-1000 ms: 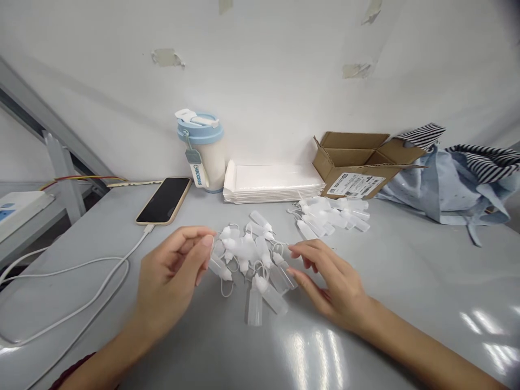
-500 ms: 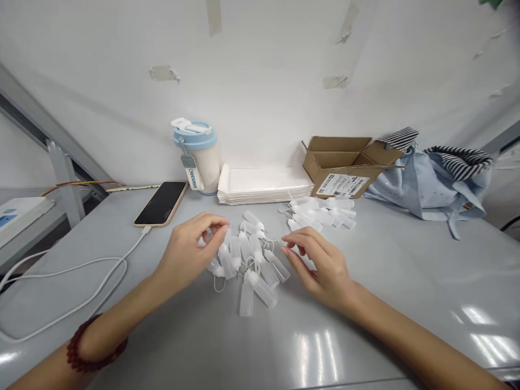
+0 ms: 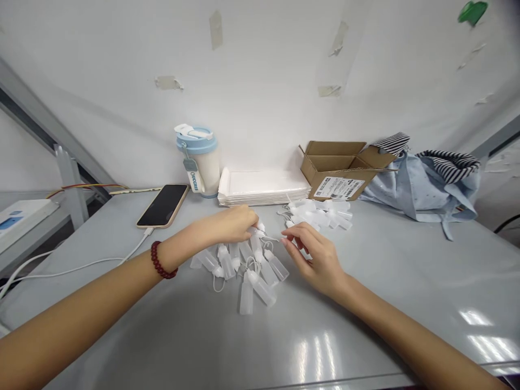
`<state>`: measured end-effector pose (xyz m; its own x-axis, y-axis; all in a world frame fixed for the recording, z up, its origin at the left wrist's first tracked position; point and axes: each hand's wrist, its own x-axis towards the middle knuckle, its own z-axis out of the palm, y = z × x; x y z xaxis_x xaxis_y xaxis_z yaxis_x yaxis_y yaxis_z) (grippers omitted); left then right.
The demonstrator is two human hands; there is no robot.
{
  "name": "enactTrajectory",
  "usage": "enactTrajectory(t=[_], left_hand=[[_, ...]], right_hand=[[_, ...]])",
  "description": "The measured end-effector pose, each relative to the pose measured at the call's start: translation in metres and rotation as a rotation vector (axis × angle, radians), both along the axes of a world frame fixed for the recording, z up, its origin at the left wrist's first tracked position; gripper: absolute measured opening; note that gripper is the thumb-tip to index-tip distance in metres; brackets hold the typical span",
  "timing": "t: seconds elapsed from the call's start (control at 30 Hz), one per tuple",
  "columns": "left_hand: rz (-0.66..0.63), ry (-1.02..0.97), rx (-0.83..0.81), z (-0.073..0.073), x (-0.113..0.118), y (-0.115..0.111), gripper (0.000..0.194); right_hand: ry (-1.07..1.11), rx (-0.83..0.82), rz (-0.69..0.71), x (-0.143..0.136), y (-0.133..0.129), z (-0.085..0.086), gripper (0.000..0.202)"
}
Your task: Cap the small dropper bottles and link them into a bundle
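Note:
Small translucent plastic squeeze bottles with white caps and thin looped tethers lie in a loose pile on the grey table. At the back of this pile, my left hand reaches in from the left, its fingers curled down around one bottle; its fingertips are partly hidden and the white cap pokes out to their right. My right hand rests just right of the pile, thumb and fingers bent but apart, with nothing between them. A second group of similar bottles lies beyond it.
Along the wall stand a blue-lidded tumbler, a stack of white padded envelopes, an open cardboard box and a light-blue cloth bag. A phone with a white charging cable lies at left.
My left hand has moved right and forward across the pile, and its fingers have come down on a bottle at the back. My right hand has stayed nearly still. The view has tilted slightly.

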<state>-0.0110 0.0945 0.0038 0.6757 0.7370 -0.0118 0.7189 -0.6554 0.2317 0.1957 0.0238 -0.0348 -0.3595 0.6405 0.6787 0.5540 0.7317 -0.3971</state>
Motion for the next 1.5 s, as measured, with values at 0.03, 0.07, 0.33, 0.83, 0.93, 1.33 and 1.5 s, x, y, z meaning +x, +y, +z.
enactTrajectory(t=[0.03, 0.07, 0.33, 0.83, 0.93, 1.33, 1.5], left_hand=[[0.003, -0.008, -0.007, 0.001, 0.001, 0.000, 0.011], [0.006, -0.021, -0.014, 0.003, 0.001, 0.000, 0.011], [0.257, -0.376, -0.027, 0.026, -0.005, -0.043, 0.027], [0.573, -1.078, -0.700, -0.013, 0.010, -0.126, 0.072], [0.571, -1.003, -0.637, -0.013, 0.003, -0.125, 0.066], [0.586, -0.864, -0.255, -0.009, -0.022, -0.102, 0.025], [0.432, -0.660, -0.140, -0.011, -0.022, -0.100, 0.018]], right_hand=[[-0.002, -0.004, 0.002, 0.000, 0.000, 0.000, 0.010], [-0.002, -0.009, 0.001, 0.000, 0.001, -0.001, 0.010], [-0.028, 0.001, 0.063, -0.002, -0.006, 0.004, 0.014], [-0.226, 0.095, 0.178, -0.017, -0.037, 0.008, 0.026], [-0.167, -0.019, 0.207, -0.014, -0.033, 0.008, 0.023], [0.049, -0.464, 0.194, -0.002, -0.019, 0.022, 0.015], [0.041, -0.484, 0.199, 0.000, -0.020, 0.017, 0.019]])
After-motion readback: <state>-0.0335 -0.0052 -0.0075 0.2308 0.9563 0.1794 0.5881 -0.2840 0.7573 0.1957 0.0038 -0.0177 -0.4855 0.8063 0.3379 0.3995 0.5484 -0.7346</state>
